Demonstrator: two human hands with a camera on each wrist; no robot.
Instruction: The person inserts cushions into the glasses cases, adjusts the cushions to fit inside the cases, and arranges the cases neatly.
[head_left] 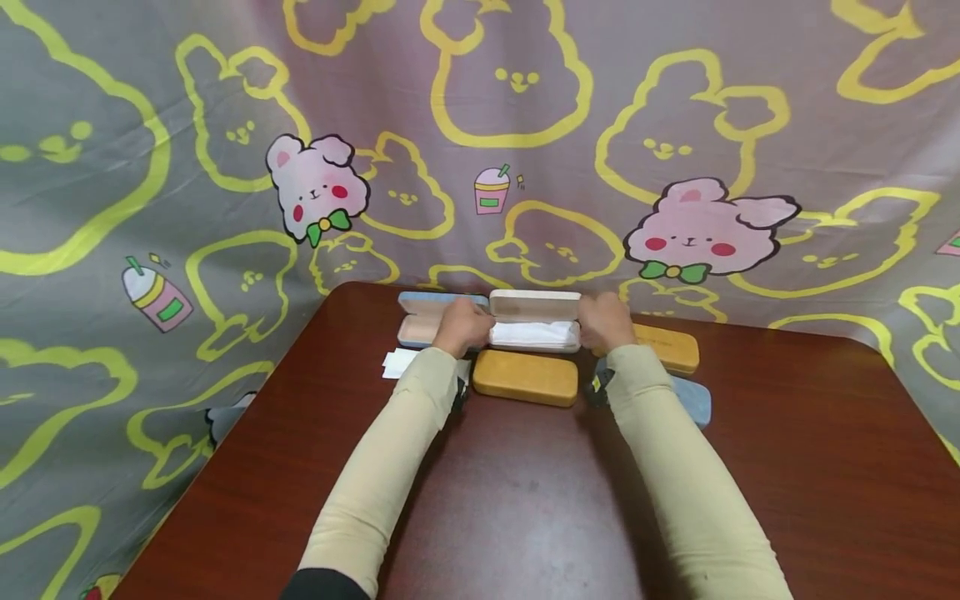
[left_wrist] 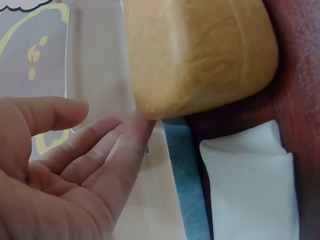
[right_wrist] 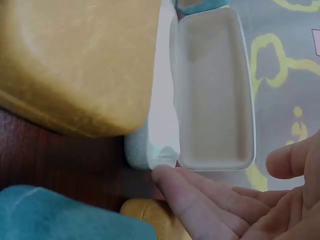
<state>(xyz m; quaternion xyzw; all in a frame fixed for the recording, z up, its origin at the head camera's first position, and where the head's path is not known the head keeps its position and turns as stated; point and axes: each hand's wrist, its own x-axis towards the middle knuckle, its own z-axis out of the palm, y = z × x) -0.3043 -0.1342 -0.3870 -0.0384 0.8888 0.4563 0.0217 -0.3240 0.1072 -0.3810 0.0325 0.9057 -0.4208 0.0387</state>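
An open white glasses case (head_left: 535,304) stands at the back of the table, lid up, with a folded white cloth (head_left: 534,334) in its base. My left hand (head_left: 465,325) is at its left end, thumb apart from the fingers in the left wrist view; the yellow case there hides whether the fingertips touch. At the other end, my right hand (right_wrist: 235,205) has its fingertips at the case's near corner, thumb spread away. An open blue glasses case (head_left: 417,330) with a pale lining lies to the left, partly behind my left hand.
A closed yellow glasses case (head_left: 525,377) lies just in front of the white one. Another yellow case (head_left: 667,348) and a blue case (head_left: 692,400) sit at the right, partly behind my right arm. White folded cloth (head_left: 398,363) lies at the left. A patterned curtain (head_left: 480,108) hangs behind.
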